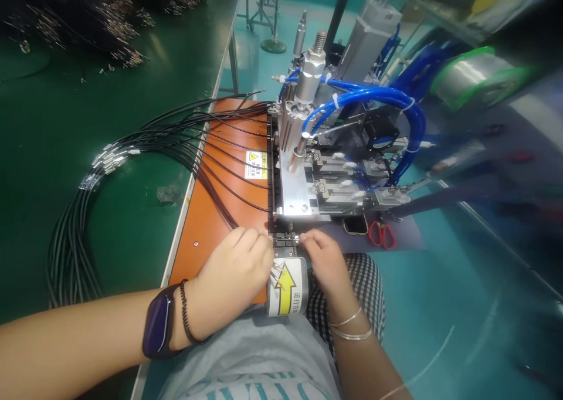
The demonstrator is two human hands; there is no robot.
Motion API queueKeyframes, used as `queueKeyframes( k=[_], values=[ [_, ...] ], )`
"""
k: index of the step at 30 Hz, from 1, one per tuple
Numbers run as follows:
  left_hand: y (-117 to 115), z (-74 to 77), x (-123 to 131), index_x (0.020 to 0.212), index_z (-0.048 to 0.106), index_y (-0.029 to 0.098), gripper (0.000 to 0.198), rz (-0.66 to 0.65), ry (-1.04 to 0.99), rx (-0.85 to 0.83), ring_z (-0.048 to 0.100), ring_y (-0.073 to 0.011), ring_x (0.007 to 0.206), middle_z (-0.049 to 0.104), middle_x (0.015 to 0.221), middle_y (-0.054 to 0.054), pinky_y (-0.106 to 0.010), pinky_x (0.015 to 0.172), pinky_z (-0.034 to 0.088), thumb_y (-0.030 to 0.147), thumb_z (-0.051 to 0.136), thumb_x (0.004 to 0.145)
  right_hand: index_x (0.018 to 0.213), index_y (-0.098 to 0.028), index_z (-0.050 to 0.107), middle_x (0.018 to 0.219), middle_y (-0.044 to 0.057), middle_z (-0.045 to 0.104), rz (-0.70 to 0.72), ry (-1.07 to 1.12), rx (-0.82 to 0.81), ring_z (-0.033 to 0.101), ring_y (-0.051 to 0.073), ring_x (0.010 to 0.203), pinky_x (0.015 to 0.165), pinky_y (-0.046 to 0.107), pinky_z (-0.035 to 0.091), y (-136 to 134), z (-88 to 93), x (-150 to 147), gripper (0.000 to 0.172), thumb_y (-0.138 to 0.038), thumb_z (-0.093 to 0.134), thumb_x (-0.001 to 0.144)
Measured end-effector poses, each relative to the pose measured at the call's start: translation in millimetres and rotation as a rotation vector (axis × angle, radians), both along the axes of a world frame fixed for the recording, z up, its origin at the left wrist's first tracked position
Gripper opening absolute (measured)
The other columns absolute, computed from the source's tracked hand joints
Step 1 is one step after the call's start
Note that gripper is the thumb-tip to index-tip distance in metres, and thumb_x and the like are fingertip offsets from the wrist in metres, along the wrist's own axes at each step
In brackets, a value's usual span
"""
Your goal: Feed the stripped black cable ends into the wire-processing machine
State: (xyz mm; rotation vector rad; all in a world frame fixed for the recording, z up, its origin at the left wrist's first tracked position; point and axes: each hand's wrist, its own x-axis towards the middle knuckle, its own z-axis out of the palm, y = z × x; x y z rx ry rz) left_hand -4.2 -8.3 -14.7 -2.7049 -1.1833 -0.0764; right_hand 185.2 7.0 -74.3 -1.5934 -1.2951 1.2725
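My left hand [240,271] is closed around several black cables at the front edge of the orange plate [197,230], with stripped wire ends poking out below its fingers. My right hand [323,256] pinches a small metallic piece at the end of the cable, beside the black slotted track [285,241]. Other black cables [237,159] run across the plate, their ends held side by side along the metal machine [297,183]. A yellow arrow label [285,288] sits just below the track, between my hands.
Bundled cables [73,241] curve over the green table [132,230] on the left. Blue air hoses [373,95] arch above the machine. Red-handled scissors [382,234] and a phone [355,224] lie right of it. A green-rimmed spool [479,77] stands at the upper right.
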Motion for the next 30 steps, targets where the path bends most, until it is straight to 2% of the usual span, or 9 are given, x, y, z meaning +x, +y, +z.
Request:
queueKeyframes(
  k=[3,5,8,11,19,26,30],
  values=[
    [-0.2,2.7,-0.4,0.104,0.057,0.007,0.027,0.014,0.009,-0.045,0.052,-0.0224,0.071,0.055,0.076,-0.007,-0.037,0.063,0.043,0.006,0.046,0.080,0.075,-0.019,0.055,0.068,-0.002,0.048,-0.040,-0.245,0.194,0.045,0.015,0.066,0.063,0.027,0.036,-13.5,16.6,3.0,0.018,-0.033,0.054,0.087],
    [1.5,3.3,-1.1,0.103,0.056,0.008,0.026,0.016,-0.003,-0.073,0.051,-0.0225,0.070,0.054,0.075,-0.006,-0.037,0.062,0.043,0.006,0.046,0.079,0.093,-0.020,0.058,0.081,0.001,0.054,0.109,-0.375,0.382,0.050,0.017,0.077,0.070,0.029,0.039,-24.0,27.7,2.9,0.009,-0.025,0.054,0.088],
    [4.4,3.0,-2.5,0.094,0.055,0.011,0.020,0.010,-0.030,-0.100,0.050,-0.0223,0.068,0.053,0.074,-0.005,-0.037,0.062,0.043,0.006,0.044,0.079,0.118,-0.021,0.053,0.101,0.005,0.058,0.410,-0.455,0.590,0.049,0.020,0.091,0.080,0.033,0.041,-36.4,36.8,-0.9,0.029,-0.015,0.050,0.090],
    [5.4,2.2,-3.9,0.087,0.053,0.013,0.017,-0.004,-0.041,-0.117,0.049,-0.0219,0.067,0.052,0.073,-0.005,-0.036,0.061,0.042,0.004,0.043,0.076,0.114,-0.019,0.054,0.095,0.006,0.059,0.434,-0.475,0.690,0.048,0.020,0.084,0.075,0.034,0.042,-42.6,36.6,-6.1,0.026,-0.010,0.048,0.090],
    [6.9,0.1,-7.2,0.082,0.049,0.016,0.017,-0.018,-0.069,-0.149,0.048,-0.0207,0.068,0.050,0.073,-0.004,-0.036,0.062,0.040,0.003,0.043,0.073,0.104,-0.018,0.056,0.089,0.007,0.060,0.399,-0.451,0.732,0.048,0.020,0.080,0.071,0.036,0.043,-44.7,35.4,-11.0,0.019,-0.009,0.048,0.089],
    [11.8,-1.7,-10.2,0.084,0.050,0.017,0.018,-0.041,-0.131,-0.181,0.048,-0.0224,0.072,0.051,0.077,-0.004,-0.038,0.065,0.041,0.005,0.045,0.072,0.090,-0.021,0.059,0.086,0.003,0.060,0.216,-0.386,0.635,0.052,0.018,0.082,0.074,0.033,0.043,-40.4,37.4,-6.9,0.011,-0.013,0.051,0.089],
    [11.0,-1.1,-10.5,0.085,0.051,0.017,0.019,-0.030,-0.146,-0.187,0.048,-0.0227,0.073,0.052,0.078,-0.005,-0.038,0.066,0.041,0.004,0.046,0.071,0.089,-0.022,0.061,0.087,0.002,0.061,0.191,-0.372,0.601,0.054,0.018,0.083,0.074,0.031,0.043,-39.4,36.1,-6.4,0.010,-0.017,0.052,0.090]
  ],
)
